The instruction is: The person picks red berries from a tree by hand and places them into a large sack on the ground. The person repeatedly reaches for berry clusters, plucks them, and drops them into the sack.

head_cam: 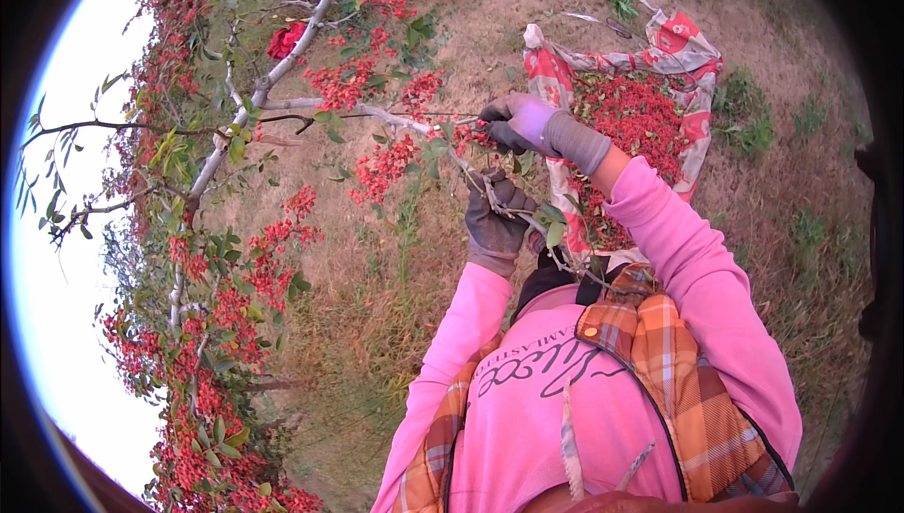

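Observation:
My left hand [496, 215], in a dark work glove, is closed around a thin grey branch [395, 118] of a tree that bears red berries. The branch runs from the upper left down toward my chest. Just above, my gloved right hand [521, 125] pinches a small red berry cluster [462, 136] on that branch; its fingertips are partly hidden. A fuller berry cluster [383, 168] hangs left of both hands. Beyond my right wrist, a cloth-sided container [696, 135] with a red and white pattern holds many picked berries [625, 114] and some leaves.
The thicker grey limb [282, 68] slants across the upper left, with side twigs [106, 125] reaching outward. More berry-laden branches [226, 329] fill the left side. A bright red object [286, 40] lies behind the limb. Dry grass [353, 280] and green weeds [748, 118] cover the ground.

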A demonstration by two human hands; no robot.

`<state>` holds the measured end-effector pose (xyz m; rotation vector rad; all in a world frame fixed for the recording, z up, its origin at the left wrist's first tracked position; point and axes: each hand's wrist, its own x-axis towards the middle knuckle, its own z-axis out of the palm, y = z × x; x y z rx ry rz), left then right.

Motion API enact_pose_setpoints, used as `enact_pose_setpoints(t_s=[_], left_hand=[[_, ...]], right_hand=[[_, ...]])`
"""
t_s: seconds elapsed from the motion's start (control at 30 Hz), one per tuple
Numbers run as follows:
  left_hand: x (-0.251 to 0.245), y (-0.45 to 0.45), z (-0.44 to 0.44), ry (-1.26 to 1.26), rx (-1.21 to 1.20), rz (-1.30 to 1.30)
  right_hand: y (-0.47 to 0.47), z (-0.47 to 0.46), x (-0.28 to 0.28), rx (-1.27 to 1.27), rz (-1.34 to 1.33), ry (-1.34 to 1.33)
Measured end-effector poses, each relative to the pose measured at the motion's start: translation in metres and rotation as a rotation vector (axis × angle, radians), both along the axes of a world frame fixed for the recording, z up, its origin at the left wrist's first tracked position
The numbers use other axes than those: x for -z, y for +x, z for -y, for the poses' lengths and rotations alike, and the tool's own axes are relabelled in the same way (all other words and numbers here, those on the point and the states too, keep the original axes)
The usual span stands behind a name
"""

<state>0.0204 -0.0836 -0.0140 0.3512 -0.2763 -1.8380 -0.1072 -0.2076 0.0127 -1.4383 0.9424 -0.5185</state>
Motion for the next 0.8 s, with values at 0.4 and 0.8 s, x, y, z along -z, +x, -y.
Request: enact_pose_setpoints(t_s=[0.4,0.8], left_hand=[[0.001,-0.003,0.000,-0.010,0.003,-0.039],[0.000,-0.005,0.003,0.006,-0.049,0.056]], right_hand=[[0.003,0.009,-0.021,-0.075,-0.391,-0.325],[0.027,0.002,-0.054,-0.141,-0.803,-0.715]])
